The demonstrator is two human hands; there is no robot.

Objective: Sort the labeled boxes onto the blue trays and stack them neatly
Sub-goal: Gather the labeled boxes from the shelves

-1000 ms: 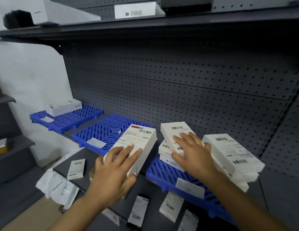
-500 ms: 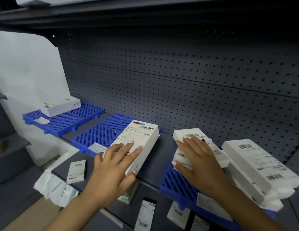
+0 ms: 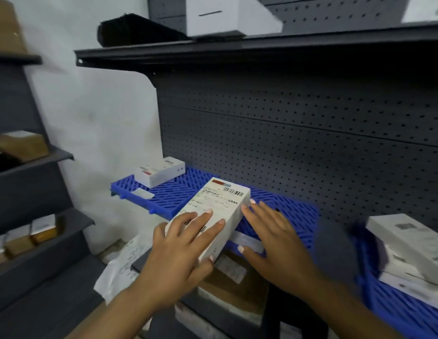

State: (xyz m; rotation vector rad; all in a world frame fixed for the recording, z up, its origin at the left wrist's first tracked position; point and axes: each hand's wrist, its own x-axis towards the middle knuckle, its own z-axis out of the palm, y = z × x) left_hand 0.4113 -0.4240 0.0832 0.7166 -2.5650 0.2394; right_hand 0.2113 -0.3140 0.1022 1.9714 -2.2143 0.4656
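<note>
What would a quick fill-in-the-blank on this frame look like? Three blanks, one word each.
1. The left hand rests on a white box whose label carries a ____ near its far end.
2. The trays under the boxes are ____ in colour.
3. The right hand touches the box's ____ side.

Missing words: barcode; blue; right

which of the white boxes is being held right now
The long white box with the barcode label, over the middle blue tray; the left hand grips it. The small box lies untouched.
</note>
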